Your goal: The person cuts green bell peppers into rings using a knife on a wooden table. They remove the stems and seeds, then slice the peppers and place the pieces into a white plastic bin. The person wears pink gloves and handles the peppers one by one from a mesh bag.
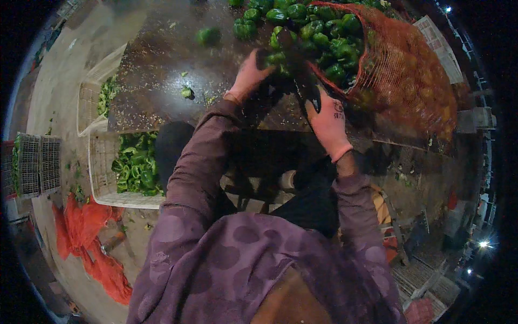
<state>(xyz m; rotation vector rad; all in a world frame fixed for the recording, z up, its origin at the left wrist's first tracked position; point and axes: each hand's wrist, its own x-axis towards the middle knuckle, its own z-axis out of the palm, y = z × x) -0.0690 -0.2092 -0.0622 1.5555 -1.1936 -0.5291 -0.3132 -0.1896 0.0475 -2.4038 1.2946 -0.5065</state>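
Note:
My left hand [247,79], in a pink glove with dark fingertips, reaches over the dark tabletop [158,77]. Its fingers are at a green bell pepper [277,59] near the front of the pile; blur hides whether they grip it. My right hand [328,123], gloved alike with writing on the back, holds a long dark blade-like tool [297,69] that points away from me. Its exact kind is too blurred to tell. Whole green peppers [319,28] spill from the mouth of an orange-red mesh sack [408,69] lying on its side at the right.
A white plastic crate [94,170] of cut green peppers [137,166] stands below the table's left edge. Another crate [83,105] with green scraps is behind it. Red mesh sacks [87,231] lie on the floor. One loose pepper [209,36] sits left of the pile.

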